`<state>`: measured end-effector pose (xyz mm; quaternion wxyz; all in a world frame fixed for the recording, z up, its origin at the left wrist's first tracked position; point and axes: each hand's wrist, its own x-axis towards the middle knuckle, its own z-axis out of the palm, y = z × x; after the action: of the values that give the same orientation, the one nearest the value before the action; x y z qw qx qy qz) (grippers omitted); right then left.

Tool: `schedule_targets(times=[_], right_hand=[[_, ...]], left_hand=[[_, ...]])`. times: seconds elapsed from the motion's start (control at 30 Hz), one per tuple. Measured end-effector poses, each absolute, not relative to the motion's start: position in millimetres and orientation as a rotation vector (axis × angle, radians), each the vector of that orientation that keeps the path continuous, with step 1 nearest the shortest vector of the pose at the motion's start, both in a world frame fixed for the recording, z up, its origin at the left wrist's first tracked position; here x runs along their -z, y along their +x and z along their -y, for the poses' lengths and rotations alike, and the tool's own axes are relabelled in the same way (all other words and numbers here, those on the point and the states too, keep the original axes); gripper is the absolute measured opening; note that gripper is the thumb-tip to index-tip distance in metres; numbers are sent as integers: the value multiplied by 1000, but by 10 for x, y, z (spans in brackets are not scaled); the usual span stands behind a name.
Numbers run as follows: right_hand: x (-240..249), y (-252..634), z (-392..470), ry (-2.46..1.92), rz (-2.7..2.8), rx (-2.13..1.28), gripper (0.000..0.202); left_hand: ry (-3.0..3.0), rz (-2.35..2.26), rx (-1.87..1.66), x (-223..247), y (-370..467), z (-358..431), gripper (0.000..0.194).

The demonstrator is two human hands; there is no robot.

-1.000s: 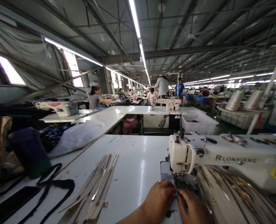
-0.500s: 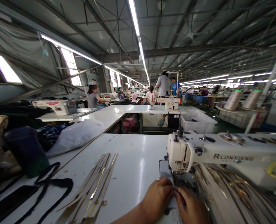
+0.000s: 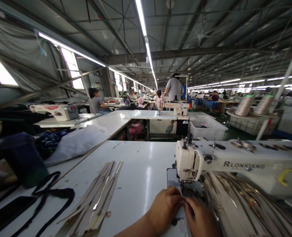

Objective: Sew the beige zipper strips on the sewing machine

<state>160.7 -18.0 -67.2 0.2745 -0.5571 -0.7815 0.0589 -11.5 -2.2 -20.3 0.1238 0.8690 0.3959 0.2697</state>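
Observation:
A white sewing machine (image 3: 225,158) marked RLONXIANG stands at the right. Just in front of its needle area, my left hand (image 3: 166,205) and my right hand (image 3: 199,214) meet at the fingertips, both with fingers closed in a pinch. What they pinch is too small and hidden to make out. Beside my right hand, under the machine arm, lies a bundle of beige strips with metallic zipper-like lines (image 3: 247,204). More such strips (image 3: 96,197) lie on the white table (image 3: 133,164) to the left of my hands.
Black straps (image 3: 62,194) and a translucent plastic bag (image 3: 79,141) lie at the left. A white bin (image 3: 207,128) and another sewing machine (image 3: 178,108) are beyond the table. Thread cones (image 3: 245,105) stand at the right. Several people are farther back.
The view has shifted slightly. Both hands remain together near the needle area, with little visible change in their grip. The person in blue at the back is now mostly hidden.

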Motion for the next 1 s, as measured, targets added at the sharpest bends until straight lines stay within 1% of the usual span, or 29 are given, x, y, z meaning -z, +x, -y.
schedule_targets(times=[0.2, 0.57, 0.83, 1.0], right_hand=[[652, 1589, 194, -1503, 2044, -167, 35], [391, 1546, 262, -1646, 2057, -202, 32], [388, 1552, 264, -1681, 2077, -163, 28], [396, 1557, 267, -1662, 2068, -163, 30]], left_hand=[[2540, -1161, -777, 198, -114, 9, 18], [2525, -1130, -750, 181, -128, -39, 18], [2651, -1117, -666, 139, -99, -26, 24], [2631, -1091, -679, 158, -91, -45, 24]])
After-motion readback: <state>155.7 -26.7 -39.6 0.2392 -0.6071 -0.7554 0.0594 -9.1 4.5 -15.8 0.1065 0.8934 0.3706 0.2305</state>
